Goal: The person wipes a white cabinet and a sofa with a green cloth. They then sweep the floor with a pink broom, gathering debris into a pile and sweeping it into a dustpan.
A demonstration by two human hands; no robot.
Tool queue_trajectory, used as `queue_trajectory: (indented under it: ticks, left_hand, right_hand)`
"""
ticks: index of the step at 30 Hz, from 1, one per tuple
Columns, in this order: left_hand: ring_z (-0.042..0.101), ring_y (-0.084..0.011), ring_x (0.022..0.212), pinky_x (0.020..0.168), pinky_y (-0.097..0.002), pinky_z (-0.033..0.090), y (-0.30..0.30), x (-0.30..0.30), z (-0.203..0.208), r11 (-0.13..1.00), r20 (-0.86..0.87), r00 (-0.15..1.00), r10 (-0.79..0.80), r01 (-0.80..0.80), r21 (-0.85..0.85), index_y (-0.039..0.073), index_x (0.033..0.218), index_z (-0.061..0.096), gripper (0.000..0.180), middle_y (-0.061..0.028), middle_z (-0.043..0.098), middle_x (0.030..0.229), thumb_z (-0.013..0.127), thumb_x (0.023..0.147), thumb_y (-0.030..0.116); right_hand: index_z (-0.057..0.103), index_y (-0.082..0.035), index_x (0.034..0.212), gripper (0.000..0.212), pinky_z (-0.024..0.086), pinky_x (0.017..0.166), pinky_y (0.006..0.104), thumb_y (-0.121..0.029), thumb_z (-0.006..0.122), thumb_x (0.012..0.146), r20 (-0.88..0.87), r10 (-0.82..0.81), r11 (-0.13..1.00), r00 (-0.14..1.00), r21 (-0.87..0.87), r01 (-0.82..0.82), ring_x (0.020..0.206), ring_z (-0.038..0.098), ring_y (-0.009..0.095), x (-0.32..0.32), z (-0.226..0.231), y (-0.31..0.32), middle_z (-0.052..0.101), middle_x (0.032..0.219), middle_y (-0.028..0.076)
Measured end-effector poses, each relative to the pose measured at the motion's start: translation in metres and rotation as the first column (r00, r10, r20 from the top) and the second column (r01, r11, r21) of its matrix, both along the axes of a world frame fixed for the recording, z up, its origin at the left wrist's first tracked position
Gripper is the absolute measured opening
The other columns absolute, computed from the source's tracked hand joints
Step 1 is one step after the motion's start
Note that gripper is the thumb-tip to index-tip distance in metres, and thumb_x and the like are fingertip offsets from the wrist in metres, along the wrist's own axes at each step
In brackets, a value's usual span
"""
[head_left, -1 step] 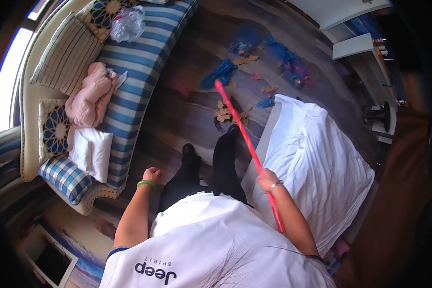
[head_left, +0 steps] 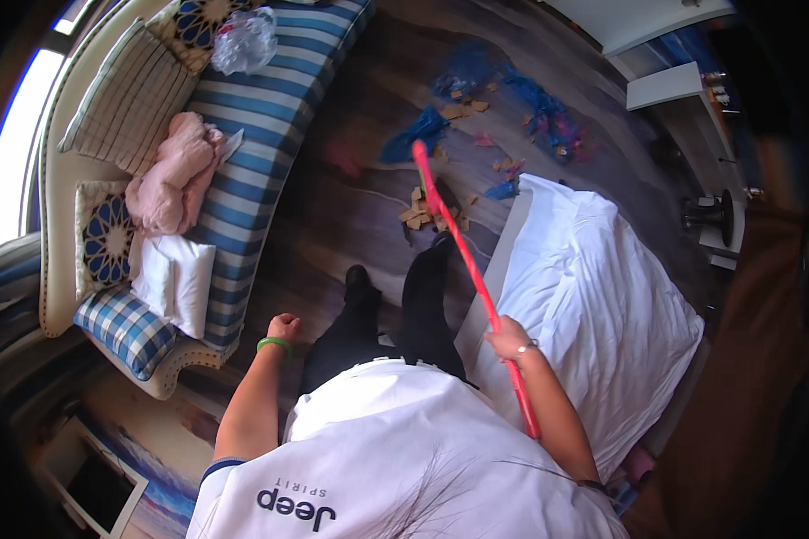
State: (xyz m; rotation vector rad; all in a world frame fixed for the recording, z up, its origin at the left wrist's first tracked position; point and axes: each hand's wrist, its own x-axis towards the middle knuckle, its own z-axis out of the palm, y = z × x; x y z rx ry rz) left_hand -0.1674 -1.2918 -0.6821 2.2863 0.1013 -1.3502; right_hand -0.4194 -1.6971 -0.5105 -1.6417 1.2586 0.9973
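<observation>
A long red pole (head_left: 472, 269) slants across the view, with my right hand (head_left: 508, 338) closed around it near its lower end. Its far end reaches over the floor toward some brown cardboard scraps (head_left: 412, 218) and a crumpled blue plastic sheet (head_left: 413, 135). Whether that end carries a head, I cannot make out. My left hand (head_left: 285, 326), with a green bangle at the wrist, hangs curled beside my left thigh, and nothing shows in it.
A blue-and-white striped sofa (head_left: 270, 117) on the left bears cushions, a pink blanket (head_left: 175, 175) and a clear plastic bag (head_left: 244, 40). At the right is a bed (head_left: 593, 287) with a rumpled white cover. More blue plastic (head_left: 535, 99) and scraps litter the floor beyond.
The pole's far end has shifted slightly right and away from me, my right hand still gripping it. My left hand stays almost where it was. The whole view has moved a little.
</observation>
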Motion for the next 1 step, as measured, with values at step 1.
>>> queue_trajectory:
  ticks: [1]
  left_hand:
    - [0.060,-0.0179,0.067,0.067,-0.0302,0.048,0.0249,-0.0009,-0.0118,0.998,0.036,0.998,-0.042,0.040,0.051,0.004,0.085,0.065,0.017,-0.0078,0.064,0.073,0.056,0.083,0.018]
  right_hand:
    - [0.048,0.007,0.099,0.029,0.051,0.049,0.0385,-0.010,0.054,0.077,-0.003,0.000,1.000,1.000,0.006,0.000,0.052,0.062,0.029,0.0030,0.0004,0.0150,0.062,0.073,0.020]
